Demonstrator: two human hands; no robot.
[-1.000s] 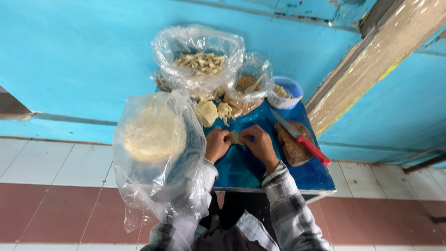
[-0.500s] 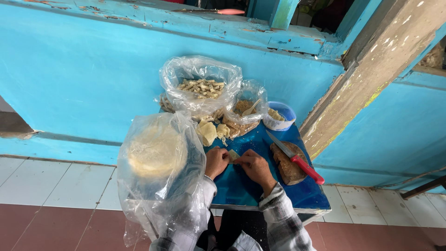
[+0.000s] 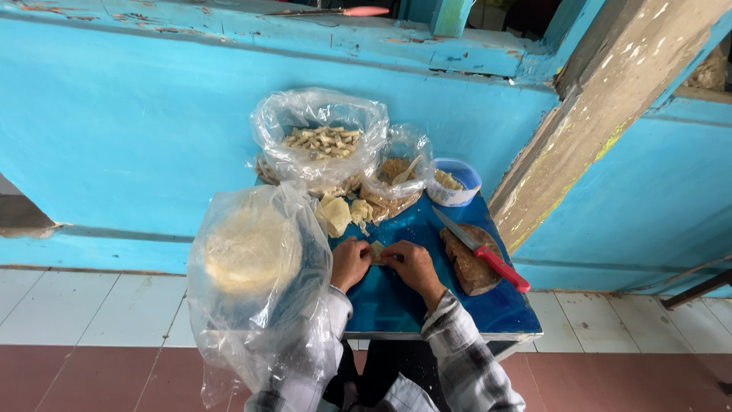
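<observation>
pinching in from both sides, the left hand and the right hand have their fingertips closed together on a small pale wrapper piece that lies on the blue table, between the two hands. compared with a moment back the hands sit in much the same spot and the same grip, only the view has tipped a little, so the folding looks to be mid-way rather than done, as i judge it. just beyond the fingers lie a few pale folded pieces. behind those stand a clear bag of small rolled sticks, a second bag of brown filling with a spoon in it, and a blue-rimmed bowl. to the right a red-handled knife rests across a brown wooden board. near the left arm a big crumpled plastic bag holds a stack of round pale sheets. what is inside the wrapper i cannot make out; the fingers cover most of it, and the bag hides the left forearm and the table's near left corner.
</observation>
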